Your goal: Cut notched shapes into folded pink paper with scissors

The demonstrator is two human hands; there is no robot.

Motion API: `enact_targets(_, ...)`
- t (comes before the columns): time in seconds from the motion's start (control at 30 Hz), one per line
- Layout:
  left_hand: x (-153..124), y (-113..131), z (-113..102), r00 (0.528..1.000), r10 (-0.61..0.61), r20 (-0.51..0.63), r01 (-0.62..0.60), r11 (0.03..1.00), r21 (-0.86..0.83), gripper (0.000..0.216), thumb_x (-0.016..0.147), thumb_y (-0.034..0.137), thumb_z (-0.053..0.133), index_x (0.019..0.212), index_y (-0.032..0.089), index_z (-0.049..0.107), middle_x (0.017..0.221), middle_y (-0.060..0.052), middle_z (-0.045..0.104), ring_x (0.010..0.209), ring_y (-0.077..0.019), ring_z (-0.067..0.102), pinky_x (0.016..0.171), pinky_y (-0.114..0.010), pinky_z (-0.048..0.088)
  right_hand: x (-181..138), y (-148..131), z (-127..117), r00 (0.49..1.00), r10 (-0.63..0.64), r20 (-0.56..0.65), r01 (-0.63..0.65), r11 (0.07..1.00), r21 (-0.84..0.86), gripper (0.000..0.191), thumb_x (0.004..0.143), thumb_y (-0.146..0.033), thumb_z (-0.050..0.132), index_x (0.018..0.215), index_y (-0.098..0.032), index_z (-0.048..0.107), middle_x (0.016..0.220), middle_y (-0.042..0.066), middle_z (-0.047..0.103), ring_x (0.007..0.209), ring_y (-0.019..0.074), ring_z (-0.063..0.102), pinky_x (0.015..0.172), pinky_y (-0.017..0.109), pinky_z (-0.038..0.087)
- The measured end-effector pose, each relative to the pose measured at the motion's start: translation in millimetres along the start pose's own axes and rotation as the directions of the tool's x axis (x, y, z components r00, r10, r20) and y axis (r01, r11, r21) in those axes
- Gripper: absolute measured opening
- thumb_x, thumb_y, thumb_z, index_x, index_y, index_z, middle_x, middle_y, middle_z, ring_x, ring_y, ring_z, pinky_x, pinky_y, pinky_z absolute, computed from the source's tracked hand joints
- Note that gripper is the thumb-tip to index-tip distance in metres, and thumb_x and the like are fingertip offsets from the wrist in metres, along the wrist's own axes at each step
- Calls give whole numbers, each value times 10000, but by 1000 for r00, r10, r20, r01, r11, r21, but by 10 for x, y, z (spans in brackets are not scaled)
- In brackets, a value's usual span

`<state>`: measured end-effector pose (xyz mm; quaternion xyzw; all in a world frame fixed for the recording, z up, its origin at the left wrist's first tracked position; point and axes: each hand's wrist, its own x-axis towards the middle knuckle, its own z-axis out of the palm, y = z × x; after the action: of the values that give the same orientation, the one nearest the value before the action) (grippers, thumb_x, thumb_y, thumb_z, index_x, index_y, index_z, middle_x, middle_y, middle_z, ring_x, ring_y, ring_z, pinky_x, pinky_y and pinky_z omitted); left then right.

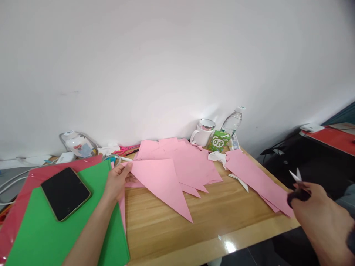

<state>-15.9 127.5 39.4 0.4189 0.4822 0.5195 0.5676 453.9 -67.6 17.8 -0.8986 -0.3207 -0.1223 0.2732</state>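
My left hand (118, 181) pinches one corner of a pink paper triangle (169, 184), whose long point hangs toward the front of the table. At the far right, past the table's edge, my right hand (318, 207) grips a pair of scissors (298, 188) by dark handles. Their short blades stand a little apart and touch no paper. Behind the triangle lies a heap of cut pink paper pieces (191, 162). Long pink paper strips (257, 179) rest near the right edge, close to the scissors.
Green sheets (102, 236) and a dark phone (66, 193) lie at left, near a white bottle (79, 144). Along the wall stand a mug (203, 133), a green box (219, 141) and a water bottle (233, 121). Crumpled tissue (218, 157) sits beside the strips.
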Motion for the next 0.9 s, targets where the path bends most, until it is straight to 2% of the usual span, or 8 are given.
enact_targets(0.07, -18, 19, 23, 999, 44, 27, -43, 999, -13, 296, 602, 357, 758, 744, 124, 646, 538, -2, 629, 442, -120, 571, 426, -233, 511, -106, -585, -2, 996, -7, 92, -28, 930, 367, 250, 627, -330, 690, 848, -251, 604, 862, 216, 691, 843, 374, 658, 627, 453, 444)
enact_targets(0.13, -42, 40, 45, 996, 73, 42, -72, 997, -29, 307, 596, 368, 760, 747, 126, 647, 541, 2, 625, 440, -120, 565, 414, -236, 503, -240, -1182, 63, 903, -284, 321, -77, 630, 773, 304, 613, -400, 728, 801, -235, 555, 939, 151, 704, 907, 328, 660, 761, 446, 484)
enact_targets(0.23, -68, 67, 55, 995, 94, 38, -92, 994, -53, 317, 582, 378, 765, 735, 131, 638, 544, 11, 617, 433, -123, 562, 394, -243, 492, -431, -1886, 254, 695, -527, 489, -286, 422, 860, 399, 551, -389, 797, 755, -211, 504, 915, 114, 710, 878, 291, 666, 775, 439, 499)
enact_targets(0.37, -68, 75, 37, 996, 88, 16, -87, 993, -74, 356, 567, 418, 767, 721, 132, 619, 546, 11, 618, 435, -125, 566, 390, -241, 483, -594, -2363, 518, 530, -614, 585, -415, 413, 810, 400, 497, -313, 827, 690, -191, 499, 701, 3, 651, 677, 177, 631, 666, 320, 491)
enact_targets(0.53, -66, 49, 46, 1000, 9, 20, -8, 998, -62, 398, 636, 394, 737, 923, 163, 586, 657, -11, 673, 526, -153, 640, 471, -253, 516, -701, -2514, 679, 609, -567, 555, -430, 351, 831, 377, 519, -319, 803, 660, -186, 479, 608, -65, 502, 527, 90, 477, 509, 226, 390)
enact_targets(0.73, -198, -3, 164, 934, -239, 265, 251, 968, -13, 733, 643, 403, 751, 1270, 204, 427, 1088, -152, 664, 954, -265, 649, 700, -366, 549, -862, -2503, 609, 710, -497, 499, -362, 351, 864, 433, 506, -313, 818, 628, -209, 416, 564, -78, 436, 475, 86, 410, 451, 220, 329)
enact_targets(0.8, -247, -21, 203, 893, -257, 369, 301, 951, -69, 703, 630, 505, 718, 1223, 198, 499, 1124, -163, 648, 1028, -287, 614, 774, -398, 530, -994, -2471, 586, 693, -555, 460, -283, 377, 882, 432, 489, -315, 835, 619, -208, 437, 572, -69, 439, 484, 90, 396, 446, 220, 310)
enact_targets(0.9, -278, -36, 213, 824, -295, 484, 395, 911, -117, 626, 645, 630, 618, 1061, 162, 640, 1084, -176, 666, 1059, -315, 592, 812, -413, 511, -1226, -2410, 582, 575, -695, 431, -258, 346, 902, 413, 486, -320, 846, 661, -208, 488, 586, -59, 456, 498, 95, 374, 438, 219, 280)
